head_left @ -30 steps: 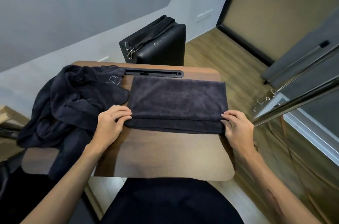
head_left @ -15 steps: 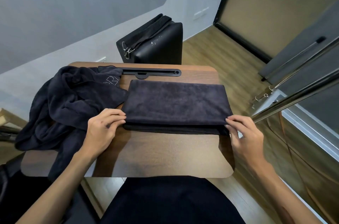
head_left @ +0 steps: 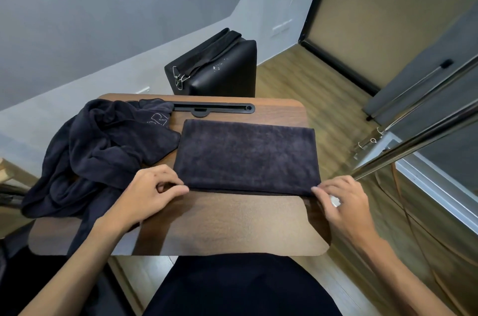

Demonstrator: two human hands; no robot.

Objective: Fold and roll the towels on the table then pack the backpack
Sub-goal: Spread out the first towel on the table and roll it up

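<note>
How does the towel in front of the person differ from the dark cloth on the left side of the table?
The folded towel lies flat as a neat rectangle; the crumpled cloth is a loose heap. The folded towel sits wholly on the table, while the crumpled cloth hangs over its left edge. The left hand and right hand touch the folded towel's near corners; the left hand also lies against the crumpled cloth. Both are dark navy.

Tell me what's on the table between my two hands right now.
The near edge of the folded towel runs from the left hand to the right hand; nearer you, bare table. The head view shows it.
</note>
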